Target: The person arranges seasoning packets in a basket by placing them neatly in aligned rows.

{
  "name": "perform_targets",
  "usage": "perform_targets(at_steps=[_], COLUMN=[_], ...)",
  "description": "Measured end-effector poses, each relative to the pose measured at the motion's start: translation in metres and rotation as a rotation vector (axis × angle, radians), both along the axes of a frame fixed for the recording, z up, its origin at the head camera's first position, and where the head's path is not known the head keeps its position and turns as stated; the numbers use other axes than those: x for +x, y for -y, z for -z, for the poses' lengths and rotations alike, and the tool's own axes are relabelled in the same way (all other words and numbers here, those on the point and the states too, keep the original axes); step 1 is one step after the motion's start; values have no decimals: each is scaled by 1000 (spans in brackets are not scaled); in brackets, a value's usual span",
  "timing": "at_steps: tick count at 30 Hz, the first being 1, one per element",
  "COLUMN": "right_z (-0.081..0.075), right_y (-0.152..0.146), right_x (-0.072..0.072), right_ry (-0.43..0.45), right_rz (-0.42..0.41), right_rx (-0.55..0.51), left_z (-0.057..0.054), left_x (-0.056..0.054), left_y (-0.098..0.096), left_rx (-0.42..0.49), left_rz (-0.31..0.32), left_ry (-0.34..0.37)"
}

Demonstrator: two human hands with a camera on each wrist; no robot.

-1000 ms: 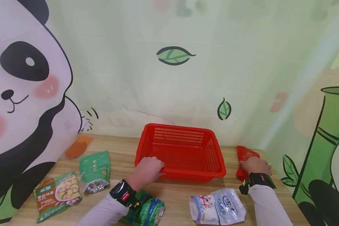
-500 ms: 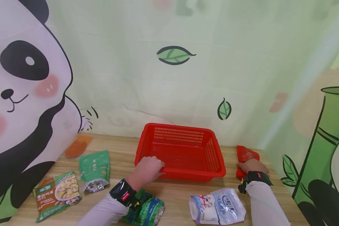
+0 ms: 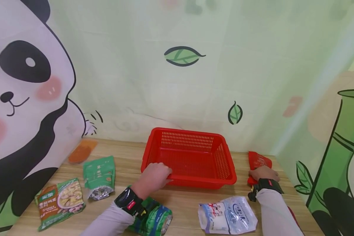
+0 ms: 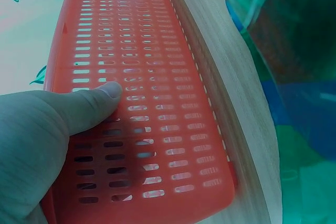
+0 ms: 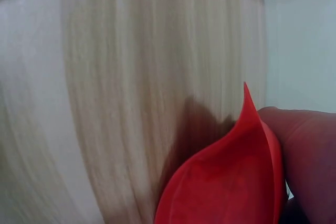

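Note:
My left hand (image 3: 154,177) grips the near rim of a red plastic basket (image 3: 191,183) toward its left corner. In the left wrist view the thumb lies against the slotted wall of the basket (image 4: 157,85), and the other fingers are hidden. At the right back of the table my right hand (image 3: 265,173) holds a red pouch (image 3: 258,160), covering its middle. The right wrist view shows the pouch's bent red edge (image 5: 226,182) with a finger or thumb (image 5: 310,150) against its side. Under my left forearm lies a green pouch (image 3: 157,218).
A white and blue pouch (image 3: 227,216) lies at the front right. On the left are a green pouch with a silver base (image 3: 98,177), a brown and green food packet (image 3: 60,203) and an orange flat packet (image 3: 82,151). A printed cloth (image 3: 129,82) hangs behind the table.
My right hand has drawn slightly left on the red pouch, and its fingers look more curled. The left hand stays on the basket rim.

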State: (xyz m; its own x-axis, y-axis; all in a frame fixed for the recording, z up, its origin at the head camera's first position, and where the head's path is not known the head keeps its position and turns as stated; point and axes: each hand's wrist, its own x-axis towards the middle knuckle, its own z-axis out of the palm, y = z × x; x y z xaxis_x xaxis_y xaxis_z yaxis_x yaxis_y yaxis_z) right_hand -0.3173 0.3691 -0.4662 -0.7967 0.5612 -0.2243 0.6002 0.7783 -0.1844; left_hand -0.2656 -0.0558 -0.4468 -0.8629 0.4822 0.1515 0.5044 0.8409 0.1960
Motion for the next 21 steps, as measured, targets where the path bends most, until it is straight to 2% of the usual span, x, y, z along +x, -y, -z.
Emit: perform_targets(at_steps=[10, 21], right_z=[-3, 7], right_y=[8, -2], right_x=[7, -1], right_ry=[-43, -60], right_rz=[75, 58], right_rx=[-76, -66], left_z=[-1, 0], left_x=[0, -1], left_y=[0, 1], left_rx=[-6, 18], left_rz=[6, -3], left_ry=[-17, -4])
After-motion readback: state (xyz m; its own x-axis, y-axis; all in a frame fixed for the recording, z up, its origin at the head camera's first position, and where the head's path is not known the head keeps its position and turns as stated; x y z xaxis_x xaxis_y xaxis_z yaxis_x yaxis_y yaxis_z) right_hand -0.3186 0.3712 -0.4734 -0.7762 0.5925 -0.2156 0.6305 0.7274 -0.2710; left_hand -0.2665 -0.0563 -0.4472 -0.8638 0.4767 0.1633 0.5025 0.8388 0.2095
